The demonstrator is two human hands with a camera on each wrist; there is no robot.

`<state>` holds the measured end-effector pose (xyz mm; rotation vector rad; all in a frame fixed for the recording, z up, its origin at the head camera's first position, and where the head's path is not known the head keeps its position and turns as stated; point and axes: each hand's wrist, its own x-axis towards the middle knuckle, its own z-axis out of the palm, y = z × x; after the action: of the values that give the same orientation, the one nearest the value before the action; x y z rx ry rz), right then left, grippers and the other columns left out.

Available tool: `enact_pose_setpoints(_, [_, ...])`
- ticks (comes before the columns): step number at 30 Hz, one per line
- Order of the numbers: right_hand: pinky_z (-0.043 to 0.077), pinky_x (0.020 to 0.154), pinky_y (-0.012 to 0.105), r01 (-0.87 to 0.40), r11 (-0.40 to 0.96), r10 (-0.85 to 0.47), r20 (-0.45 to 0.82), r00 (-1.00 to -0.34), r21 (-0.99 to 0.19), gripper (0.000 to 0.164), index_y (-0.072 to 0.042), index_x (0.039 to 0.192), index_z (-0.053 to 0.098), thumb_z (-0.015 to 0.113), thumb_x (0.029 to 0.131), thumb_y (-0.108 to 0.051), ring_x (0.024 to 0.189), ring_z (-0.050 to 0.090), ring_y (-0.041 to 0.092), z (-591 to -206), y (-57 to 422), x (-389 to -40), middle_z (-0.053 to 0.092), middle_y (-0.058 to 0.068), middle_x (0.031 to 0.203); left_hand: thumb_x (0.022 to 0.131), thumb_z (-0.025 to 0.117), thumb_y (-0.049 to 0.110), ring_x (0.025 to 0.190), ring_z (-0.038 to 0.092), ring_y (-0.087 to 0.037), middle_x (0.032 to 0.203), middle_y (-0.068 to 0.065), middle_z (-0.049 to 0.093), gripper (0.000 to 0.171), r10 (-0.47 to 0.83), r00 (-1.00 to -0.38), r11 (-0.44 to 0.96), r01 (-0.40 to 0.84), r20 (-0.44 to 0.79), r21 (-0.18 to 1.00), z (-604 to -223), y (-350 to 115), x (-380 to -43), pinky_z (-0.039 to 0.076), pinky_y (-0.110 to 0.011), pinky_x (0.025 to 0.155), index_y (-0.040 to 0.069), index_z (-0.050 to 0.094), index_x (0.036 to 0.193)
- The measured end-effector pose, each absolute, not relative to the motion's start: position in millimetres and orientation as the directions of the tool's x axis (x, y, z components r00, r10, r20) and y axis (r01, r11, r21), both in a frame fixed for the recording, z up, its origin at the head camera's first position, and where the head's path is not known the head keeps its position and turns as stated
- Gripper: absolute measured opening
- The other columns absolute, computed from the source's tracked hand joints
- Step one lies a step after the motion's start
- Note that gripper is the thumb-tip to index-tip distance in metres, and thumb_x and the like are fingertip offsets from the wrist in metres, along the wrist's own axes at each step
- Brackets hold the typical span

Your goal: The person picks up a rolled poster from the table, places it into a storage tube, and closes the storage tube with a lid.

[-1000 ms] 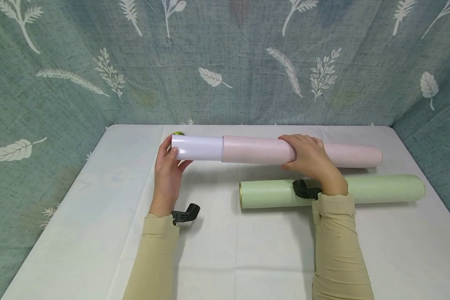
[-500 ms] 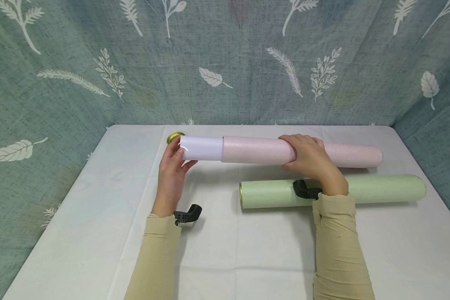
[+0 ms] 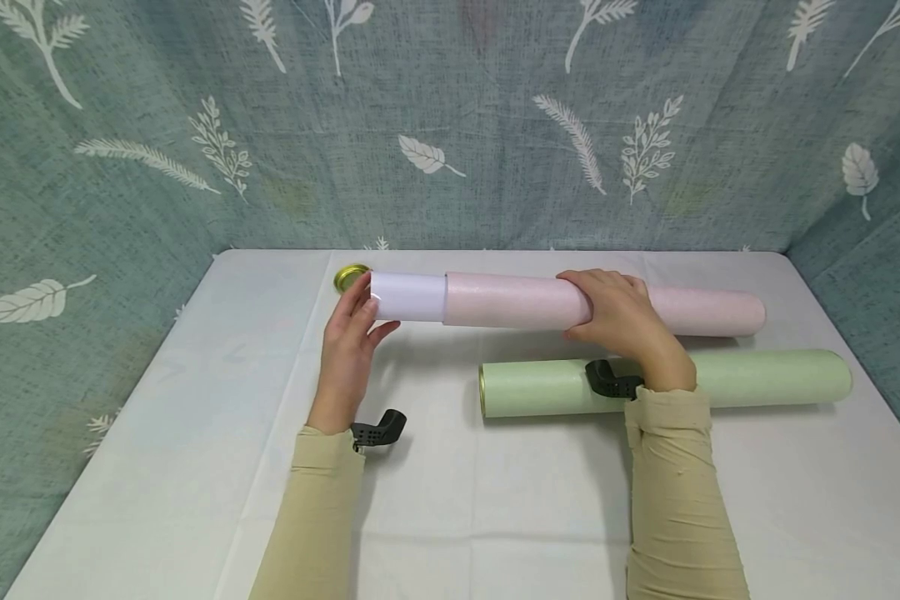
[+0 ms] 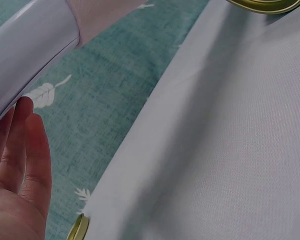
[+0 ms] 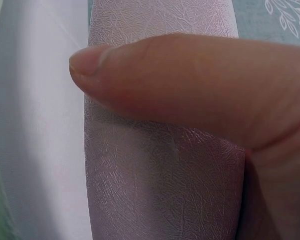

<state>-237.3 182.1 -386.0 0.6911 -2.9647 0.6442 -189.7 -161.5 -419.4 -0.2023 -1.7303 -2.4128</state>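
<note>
A pink cardboard tube [image 3: 517,300] lies sideways above the far part of the table, with a roll of glossy white paper [image 3: 412,297] sticking out of its left end. My left hand [image 3: 348,346] holds the roll's outer end, thumb in front and fingers around it. In the left wrist view the fingertips [image 4: 24,105] meet the underside of the white roll [image 4: 30,50]. My right hand [image 3: 618,312] grips the pink tube around its middle from above. Close up in the right wrist view, the thumb [image 5: 154,80] lies across the textured pink tube [image 5: 159,185].
A round gold lid [image 3: 351,277] lies at the back left, just behind my left hand. Nearer than the pink tube, a green tube [image 3: 765,379] with a gold-rimmed left end lies on the white cloth-covered table [image 3: 495,508]. A leaf-patterned curtain [image 3: 450,108] stands behind.
My left hand has moved right with the white roll, which now sticks out less from the pink tube. More of the gold lid shows. My right hand and the tube have stayed put.
</note>
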Motion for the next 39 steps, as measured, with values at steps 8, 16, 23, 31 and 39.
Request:
enact_pose_setpoints(8, [0.017, 0.093, 0.051, -0.431, 0.812, -0.418, 0.122, -0.900, -0.393, 0.075, -0.023, 0.129, 0.043, 0.079, 0.064, -0.030, 0.115, 0.038, 0.026, -386.5, 181.8, -238.2, 0.048, 0.002, 0.125, 0.089, 0.055, 0.022, 0.113, 0.043, -0.026, 0.130, -0.011, 0.040, 0.045, -0.066, -0.981, -0.293, 0.196, 0.185, 0.936, -419.2, -158.5, -190.6, 0.037, -0.047, 0.091, 0.017, 0.041, 0.132])
enact_pose_setpoints(16, [0.017, 0.093, 0.051, -0.432, 0.812, -0.421, 0.118, -0.899, -0.393, 0.075, -0.023, 0.129, 0.043, 0.079, 0.064, -0.029, 0.115, 0.039, 0.026, -385.7, 181.4, -237.7, 0.048, 0.003, 0.125, 0.089, 0.056, 0.021, 0.110, 0.045, -0.026, 0.128, -0.011, 0.042, 0.045, -0.055, -0.981, -0.267, 0.195, 0.187, 0.944, -420.2, -156.0, -192.0, 0.037, -0.048, 0.090, 0.015, 0.042, 0.131])
enact_pose_setpoints(23, [0.016, 0.094, 0.052, -0.430, 0.811, -0.421, 0.114, -0.900, -0.398, 0.074, -0.023, 0.129, 0.044, 0.079, 0.064, -0.028, 0.115, 0.039, 0.026, -385.3, 181.4, -236.6, 0.048, 0.003, 0.125, 0.088, 0.058, 0.019, 0.108, 0.046, -0.026, 0.128, -0.011, 0.042, 0.046, -0.044, -0.984, -0.250, 0.180, 0.174, 0.951, -421.5, -153.7, -192.1, 0.039, -0.048, 0.089, 0.015, 0.042, 0.131])
enact_pose_setpoints(31, [0.016, 0.094, 0.051, -0.430, 0.809, -0.420, 0.117, -0.900, -0.400, 0.075, -0.023, 0.129, 0.044, 0.079, 0.064, -0.028, 0.115, 0.039, 0.026, -385.3, 181.4, -236.2, 0.048, 0.003, 0.124, 0.088, 0.057, 0.018, 0.108, 0.047, -0.026, 0.128, -0.010, 0.043, 0.044, -0.027, -0.981, -0.227, 0.191, 0.190, 0.955, -422.3, -151.3, -192.6, 0.040, -0.048, 0.087, 0.016, 0.042, 0.131])
enact_pose_setpoints(39, [0.017, 0.093, 0.051, -0.426, 0.811, -0.418, 0.112, -0.901, -0.400, 0.075, -0.023, 0.130, 0.043, 0.079, 0.064, -0.029, 0.114, 0.039, 0.026, -385.3, 181.4, -235.8, 0.048, 0.003, 0.125, 0.089, 0.056, 0.019, 0.110, 0.046, -0.025, 0.129, -0.009, 0.042, 0.045, -0.003, -0.981, -0.191, 0.190, 0.193, 0.963, -416.7, -148.5, -188.7, 0.040, -0.046, 0.088, 0.016, 0.041, 0.131])
